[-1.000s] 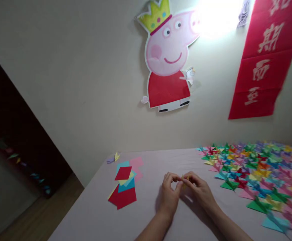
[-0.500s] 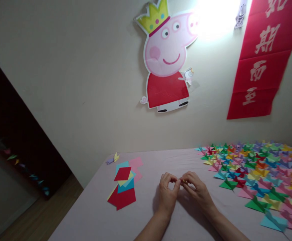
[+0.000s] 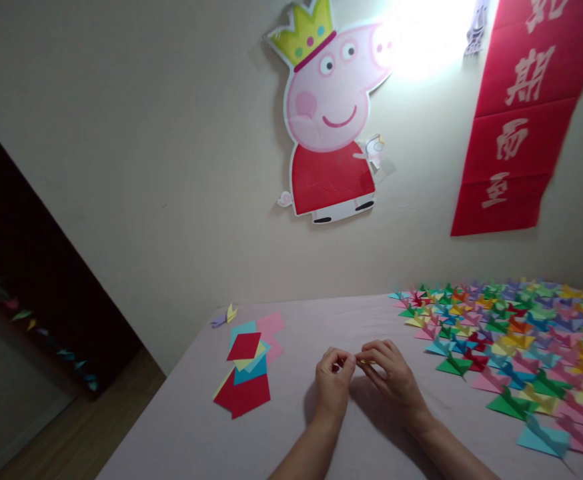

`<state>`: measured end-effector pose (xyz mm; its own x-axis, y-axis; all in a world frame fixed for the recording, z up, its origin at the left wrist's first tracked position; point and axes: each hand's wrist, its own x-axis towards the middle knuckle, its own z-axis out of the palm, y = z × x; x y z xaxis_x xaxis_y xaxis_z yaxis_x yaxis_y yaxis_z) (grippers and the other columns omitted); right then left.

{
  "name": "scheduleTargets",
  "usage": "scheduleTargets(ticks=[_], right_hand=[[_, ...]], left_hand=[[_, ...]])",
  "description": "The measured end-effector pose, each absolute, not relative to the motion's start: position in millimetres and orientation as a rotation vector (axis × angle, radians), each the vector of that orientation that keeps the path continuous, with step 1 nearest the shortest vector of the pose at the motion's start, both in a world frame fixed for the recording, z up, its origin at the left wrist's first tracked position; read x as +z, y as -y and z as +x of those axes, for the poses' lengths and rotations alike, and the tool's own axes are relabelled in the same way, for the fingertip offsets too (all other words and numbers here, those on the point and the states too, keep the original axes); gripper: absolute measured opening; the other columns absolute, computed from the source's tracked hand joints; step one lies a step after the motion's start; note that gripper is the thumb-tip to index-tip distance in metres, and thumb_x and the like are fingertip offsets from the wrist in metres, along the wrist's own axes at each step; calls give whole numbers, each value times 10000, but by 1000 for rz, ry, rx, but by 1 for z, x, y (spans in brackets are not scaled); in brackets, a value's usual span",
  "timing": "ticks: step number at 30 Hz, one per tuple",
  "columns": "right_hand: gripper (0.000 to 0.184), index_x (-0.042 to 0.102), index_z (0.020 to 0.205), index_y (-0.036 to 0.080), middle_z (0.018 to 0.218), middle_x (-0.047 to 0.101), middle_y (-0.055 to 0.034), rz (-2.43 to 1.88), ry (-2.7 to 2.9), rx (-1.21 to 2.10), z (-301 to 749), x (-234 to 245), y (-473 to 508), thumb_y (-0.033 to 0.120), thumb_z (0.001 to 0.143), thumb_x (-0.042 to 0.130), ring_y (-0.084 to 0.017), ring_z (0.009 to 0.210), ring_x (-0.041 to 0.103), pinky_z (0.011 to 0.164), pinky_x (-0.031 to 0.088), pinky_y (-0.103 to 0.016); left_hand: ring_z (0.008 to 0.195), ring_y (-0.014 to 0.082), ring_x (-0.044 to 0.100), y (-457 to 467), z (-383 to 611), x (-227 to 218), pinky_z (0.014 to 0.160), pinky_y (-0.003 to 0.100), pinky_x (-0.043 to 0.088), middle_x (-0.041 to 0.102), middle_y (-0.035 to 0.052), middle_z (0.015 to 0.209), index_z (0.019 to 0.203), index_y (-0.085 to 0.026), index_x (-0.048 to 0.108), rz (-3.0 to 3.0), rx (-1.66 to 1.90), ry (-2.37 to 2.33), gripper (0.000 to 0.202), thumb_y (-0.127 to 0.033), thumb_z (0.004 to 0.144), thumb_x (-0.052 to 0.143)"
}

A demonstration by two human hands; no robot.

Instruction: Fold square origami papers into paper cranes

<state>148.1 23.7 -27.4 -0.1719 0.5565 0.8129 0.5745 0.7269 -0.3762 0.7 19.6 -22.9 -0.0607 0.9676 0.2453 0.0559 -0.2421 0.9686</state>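
Note:
A small piece of folded yellow paper point(image 3: 368, 362) is between the fingertips of my two hands, mostly covered by them. My left hand point(image 3: 333, 385) is closed, thumb and forefinger pinching at the paper's left end. On the other side, my right hand point(image 3: 392, 379) is closed round the paper, with its fingers bent over the top. Both hands are just above the pale pink cloth point(image 3: 171, 427), fingertips almost meeting. Left of them lie loose paper sheets, among them a red square point(image 3: 244, 347), a blue sheet point(image 3: 252, 371) and a larger red sheet point(image 3: 246, 399).
Many folded paper cranes in mixed colours point(image 3: 519, 360) cover the right side of the table. A yellow and purple folded piece point(image 3: 225, 316) sits at the back left corner. On the wall are a pig cutout point(image 3: 331, 177) and a red banner point(image 3: 501, 167).
My fingers have shifted slightly: the left fingers have curled in closer to the thumb, and the right fingers have flattened over the paper. The view has moved very little.

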Motion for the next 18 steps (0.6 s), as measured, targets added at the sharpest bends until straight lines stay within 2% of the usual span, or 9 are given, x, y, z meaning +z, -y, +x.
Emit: scheduleTargets(ticks=[6, 10, 18], right_hand=[[134, 654, 845, 250, 802, 655, -27, -863, 1802, 42, 147, -23, -21, 230, 942, 564, -203, 788, 582, 700, 491, -317], [136, 664, 840, 257, 779, 649, -21, -848, 1781, 84, 148, -20, -20, 243, 939, 572, -201, 774, 578, 686, 492, -308], [173, 690, 803, 267, 771, 671, -37, -896, 1787, 163, 151, -22, -23, 299, 929, 576, -219, 767, 590, 687, 497, -345]], left_hand=[[602, 135, 433, -17, 3, -15, 603, 256, 346, 501, -24, 597, 621, -183, 584, 1158, 1301, -1093, 342, -506, 692, 675], [540, 98, 376, -17, 1, -9, 551, 234, 299, 470, -38, 578, 620, -176, 570, 1043, 1209, -1056, 369, -519, 647, 704], [530, 88, 399, -21, -4, -6, 550, 231, 304, 512, -30, 571, 604, -164, 590, 990, 1139, -1027, 376, -483, 564, 785]])
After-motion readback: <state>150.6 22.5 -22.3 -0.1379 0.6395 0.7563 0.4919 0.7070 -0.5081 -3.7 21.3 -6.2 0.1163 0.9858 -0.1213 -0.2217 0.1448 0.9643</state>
